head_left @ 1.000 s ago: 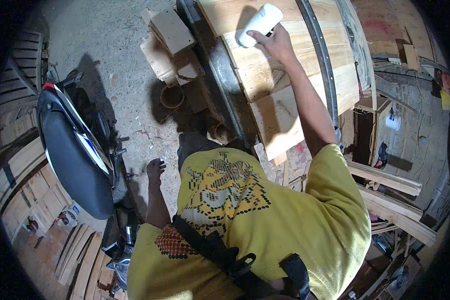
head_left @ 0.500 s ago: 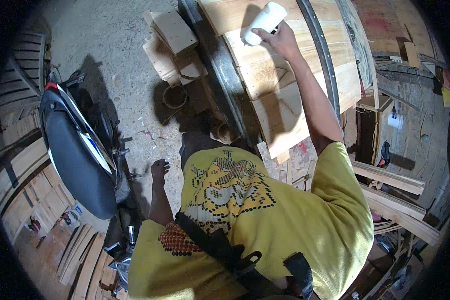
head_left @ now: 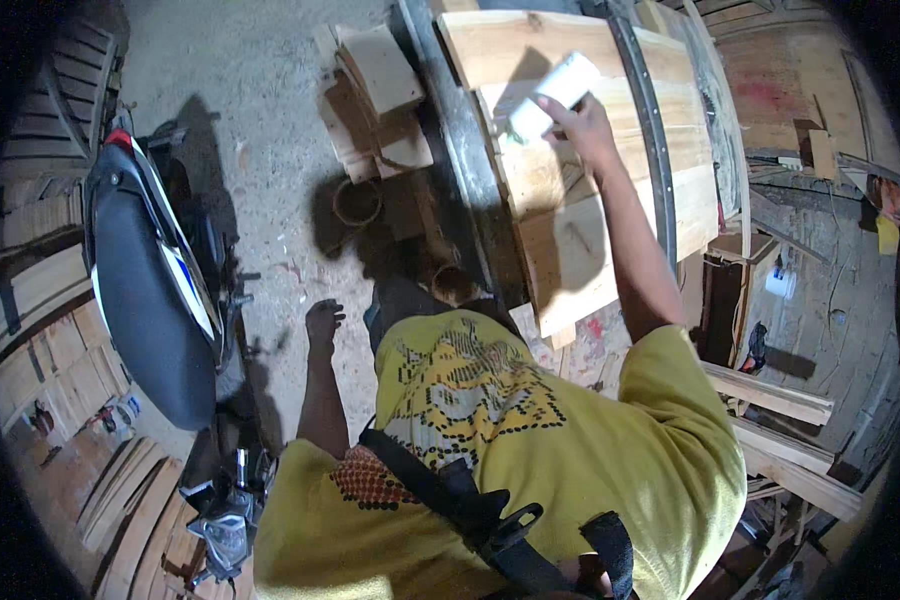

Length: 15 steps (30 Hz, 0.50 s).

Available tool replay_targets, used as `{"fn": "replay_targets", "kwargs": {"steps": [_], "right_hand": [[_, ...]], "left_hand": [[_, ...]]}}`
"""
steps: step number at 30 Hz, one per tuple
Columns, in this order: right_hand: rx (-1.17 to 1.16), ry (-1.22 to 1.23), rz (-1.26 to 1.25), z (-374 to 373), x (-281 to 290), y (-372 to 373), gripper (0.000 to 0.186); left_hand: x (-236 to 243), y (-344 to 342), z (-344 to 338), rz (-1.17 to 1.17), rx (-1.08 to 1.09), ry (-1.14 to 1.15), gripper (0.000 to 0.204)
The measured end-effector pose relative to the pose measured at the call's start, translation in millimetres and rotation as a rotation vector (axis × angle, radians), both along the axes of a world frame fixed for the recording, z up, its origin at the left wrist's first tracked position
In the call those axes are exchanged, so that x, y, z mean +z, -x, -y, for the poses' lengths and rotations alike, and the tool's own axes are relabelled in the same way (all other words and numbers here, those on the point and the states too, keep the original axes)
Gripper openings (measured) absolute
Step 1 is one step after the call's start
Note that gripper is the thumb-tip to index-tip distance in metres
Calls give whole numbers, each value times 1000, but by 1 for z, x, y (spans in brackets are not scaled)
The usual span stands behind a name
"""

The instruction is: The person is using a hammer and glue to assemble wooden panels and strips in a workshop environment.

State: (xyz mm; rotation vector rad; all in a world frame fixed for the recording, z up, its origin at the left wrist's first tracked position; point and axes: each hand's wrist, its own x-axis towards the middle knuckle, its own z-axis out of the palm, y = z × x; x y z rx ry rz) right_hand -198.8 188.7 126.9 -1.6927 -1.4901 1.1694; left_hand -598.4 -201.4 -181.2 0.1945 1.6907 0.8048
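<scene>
Head view shows the person's right hand (head_left: 588, 132) reaching out above pale wooden boards (head_left: 575, 240), and it holds a white bottle (head_left: 555, 95). The fingers of this hand are bent around the bottle: the thumb (head_left: 550, 106) presses on the side nearer to the person, while the other fingers go behind it and are mostly hidden, so how closely they are pressed together cannot be told. The bottle is tilted, with its greenish lower end pointing down and to the left, toward the near-left part of the boards; whether this end touches the wood, one cannot tell. A dark shadow lies on the boards beside the bottle. A dark metal band (head_left: 652, 140) with small holes crosses the boards to the right of the hand, and a dark beam (head_left: 460, 150) runs along their left edge. The left hand (head_left: 322, 322) is held low, over the grey floor (head_left: 270, 215), well apart from the bottle. Its fingers are loosely bent and a little spread, with small gaps between their tips. Farther to the left stands a motorcycle (head_left: 155, 290) with a black seat, and wooden blocks (head_left: 380, 75) lie beyond the left hand, near the beam.
</scene>
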Motion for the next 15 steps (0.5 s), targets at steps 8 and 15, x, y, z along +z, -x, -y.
{"fn": "replay_targets", "kwargs": {"steps": [8, 15], "right_hand": [[-494, 176, -653, 126, 1, -88, 49], [-841, 67, -817, 261, -12, -169, 57]], "left_hand": [[86, -96, -177, -776, -478, -739, 27], [234, -227, -326, -1362, -771, -899, 67]]}}
